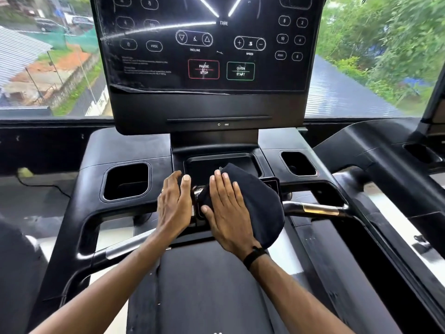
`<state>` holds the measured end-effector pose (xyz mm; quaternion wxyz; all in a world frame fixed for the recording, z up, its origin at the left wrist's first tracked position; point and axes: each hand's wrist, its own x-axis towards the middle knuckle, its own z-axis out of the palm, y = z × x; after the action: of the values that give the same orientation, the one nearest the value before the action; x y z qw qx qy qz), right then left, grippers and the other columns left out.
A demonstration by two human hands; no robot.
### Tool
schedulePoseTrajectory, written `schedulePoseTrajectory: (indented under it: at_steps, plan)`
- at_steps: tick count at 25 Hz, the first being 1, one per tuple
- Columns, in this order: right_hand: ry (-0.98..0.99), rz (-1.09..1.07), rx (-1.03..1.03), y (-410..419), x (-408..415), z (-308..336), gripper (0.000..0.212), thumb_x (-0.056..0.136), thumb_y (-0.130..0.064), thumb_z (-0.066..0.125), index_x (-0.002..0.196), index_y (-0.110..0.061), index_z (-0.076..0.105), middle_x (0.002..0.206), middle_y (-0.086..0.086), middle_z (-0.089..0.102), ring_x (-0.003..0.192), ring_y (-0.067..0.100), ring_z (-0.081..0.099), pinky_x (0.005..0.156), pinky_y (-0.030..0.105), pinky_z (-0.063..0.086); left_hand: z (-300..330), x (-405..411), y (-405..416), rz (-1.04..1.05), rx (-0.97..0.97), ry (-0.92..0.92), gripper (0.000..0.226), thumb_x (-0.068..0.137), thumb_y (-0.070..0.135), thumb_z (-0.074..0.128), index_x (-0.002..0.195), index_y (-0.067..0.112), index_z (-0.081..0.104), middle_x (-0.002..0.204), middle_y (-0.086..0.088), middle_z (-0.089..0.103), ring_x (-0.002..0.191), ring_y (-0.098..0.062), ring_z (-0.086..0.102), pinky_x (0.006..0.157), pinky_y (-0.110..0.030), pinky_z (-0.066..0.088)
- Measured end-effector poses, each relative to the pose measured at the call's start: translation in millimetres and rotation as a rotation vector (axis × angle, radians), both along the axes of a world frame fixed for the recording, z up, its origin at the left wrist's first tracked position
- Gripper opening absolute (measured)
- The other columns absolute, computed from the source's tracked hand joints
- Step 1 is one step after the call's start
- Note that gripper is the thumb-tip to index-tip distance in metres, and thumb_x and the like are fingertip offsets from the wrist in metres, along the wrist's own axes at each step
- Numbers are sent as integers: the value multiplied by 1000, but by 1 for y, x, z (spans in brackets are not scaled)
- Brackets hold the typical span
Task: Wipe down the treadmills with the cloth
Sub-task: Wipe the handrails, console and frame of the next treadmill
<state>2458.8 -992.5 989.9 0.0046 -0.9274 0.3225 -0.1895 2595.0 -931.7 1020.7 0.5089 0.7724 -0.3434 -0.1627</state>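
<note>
A black treadmill console (pixel 134 150) fills the view, with a lit touch screen (pixel 212 44) above a centre tray (pixel 243 162). A dark cloth (pixel 260 203) lies over the front of the tray and the middle of the console. My right hand (pixel 228 208) presses flat on the cloth's left part, fingers straight. My left hand (pixel 174 203) rests flat on the console just left of the cloth, fingers extended, touching bare plastic beside a small shiny part (pixel 198 191).
Cup holders sit left (pixel 126 180) and right (pixel 298 163) of the tray. Handlebars (pixel 315 209) run out to both sides. The belt (pixel 207 285) lies below my arms. A second treadmill (pixel 390 150) stands on the right. A window shows roofs and trees.
</note>
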Motion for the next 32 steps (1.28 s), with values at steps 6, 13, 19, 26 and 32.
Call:
schedulePoseTrajectory:
  at_steps: [6, 13, 19, 26, 32]
  plan:
    - [-21, -43, 3, -14, -15, 0, 64, 107, -39, 32, 159, -9, 9, 167, 5, 0, 154, 17, -5, 125, 42, 6, 0, 1, -2, 5, 15, -6, 71, 92, 57, 21, 143, 13, 44, 145, -7, 48, 131, -24, 46, 113, -44, 31]
    - [-12, -88, -13, -30, -30, -2, 63, 106, -41, 22, 159, -10, 8, 167, 5, 0, 154, 17, -5, 125, 45, 7, 1, 4, 1, -2, 29, -15, 72, 92, 56, 21, 145, 13, 42, 147, -7, 47, 133, -22, 45, 114, -41, 29]
    - [-7, -190, 1, -51, -47, -4, 66, 103, -46, 18, 159, -14, 4, 167, 3, -3, 153, 17, -10, 123, 53, -6, -2, 2, 2, -27, 57, -1, 71, 93, 57, 20, 145, 14, 41, 147, -6, 46, 131, -24, 45, 114, -44, 30]
    - [-286, -328, 295, -95, -75, -1, 65, 101, -54, 22, 156, -20, 23, 161, 4, 29, 147, 25, 26, 117, 47, 22, 0, -1, 7, -61, 58, 10, 68, 92, 57, 20, 140, 16, 45, 141, -6, 50, 124, -22, 49, 110, -44, 34]
    - [-623, -379, 309, -111, -64, 34, 32, 104, -34, 41, 124, -15, 57, 118, 4, 67, 112, 28, 60, 97, 42, 43, 15, 4, 9, -94, 49, -37, 62, 88, 60, 32, 127, 18, 56, 127, -1, 60, 108, -18, 57, 102, -42, 42]
